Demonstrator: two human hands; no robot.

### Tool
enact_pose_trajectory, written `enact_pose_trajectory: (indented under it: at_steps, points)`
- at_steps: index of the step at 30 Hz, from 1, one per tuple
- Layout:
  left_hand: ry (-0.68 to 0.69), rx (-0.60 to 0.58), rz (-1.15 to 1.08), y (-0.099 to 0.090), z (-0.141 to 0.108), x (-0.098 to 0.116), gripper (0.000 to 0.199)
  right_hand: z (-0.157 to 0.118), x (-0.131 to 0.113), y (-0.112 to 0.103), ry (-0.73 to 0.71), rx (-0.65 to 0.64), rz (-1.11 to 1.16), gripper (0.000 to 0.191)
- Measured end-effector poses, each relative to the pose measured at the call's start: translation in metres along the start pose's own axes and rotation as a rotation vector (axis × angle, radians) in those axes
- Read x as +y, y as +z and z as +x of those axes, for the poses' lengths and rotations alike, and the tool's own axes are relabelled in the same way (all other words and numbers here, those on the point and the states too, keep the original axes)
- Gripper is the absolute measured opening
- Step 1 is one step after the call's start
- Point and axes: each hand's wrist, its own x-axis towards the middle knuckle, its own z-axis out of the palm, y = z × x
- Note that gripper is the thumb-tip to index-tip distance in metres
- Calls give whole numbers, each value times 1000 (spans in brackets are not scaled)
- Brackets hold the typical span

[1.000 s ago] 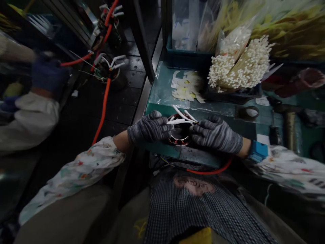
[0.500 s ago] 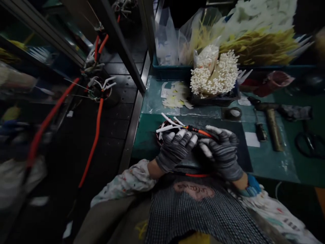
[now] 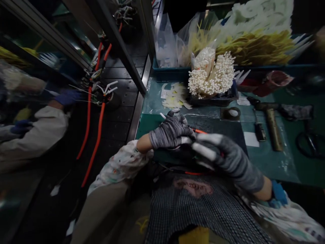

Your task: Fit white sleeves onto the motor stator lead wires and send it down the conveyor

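Observation:
Both hands wear grey knitted gloves with white fingertips. My left hand [image 3: 173, 130] is closed over a wire harness, which it mostly covers. One white sleeve end [image 3: 163, 116] pokes out beyond the fingers, and a short stretch of orange cable [image 3: 200, 131] shows to their right. My right hand [image 3: 224, 157] is nearer my body, blurred, with curled fingers close to the left fingertips. Something dark lies between its thumb and fingers, too unclear to name. Another orange-red length [image 3: 194, 173] crosses at the apron's top edge.
Bundled white-tipped sticks [image 3: 212, 78] stand in a dark tray behind my hands. To the right lie a hammer-like tool [image 3: 275, 130] and black-handled scissors [image 3: 311, 140]. At left, orange cables [image 3: 98, 142] hang over a dark slatted line, near a co-worker's blue-gloved hand [image 3: 67, 97].
My left hand has turned and covers more of the harness. The right hand has moved toward my body, away from the orange cable. A co-worker's arm has come in at left.

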Motion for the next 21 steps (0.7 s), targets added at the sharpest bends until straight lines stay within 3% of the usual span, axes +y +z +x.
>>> enact_pose_trajectory:
  at_steps: [2,5,9,12,14,17,19,21]
  points:
    - [-1,-42,-50,-5,7,-1,22,1,0,4,-27,-109,45,39]
    - [-71,86,-122,1,-1,4,37,-1,3,12,36,-62,196,32]
    - [-146,385,-30,25,-30,24,41,-7,5,22,210,161,234,23]
    - [-157,462,162,45,-42,42,52,-9,4,31,242,228,161,21]
    - [-209,528,273,57,-39,50,39,-7,3,40,293,295,179,22]
    - [-237,653,373,75,-28,54,19,4,2,61,442,532,314,21]
    - [-247,699,402,85,-26,54,26,15,1,76,490,671,372,17]
    - [-248,695,391,89,-35,51,35,26,-1,88,496,726,379,11]
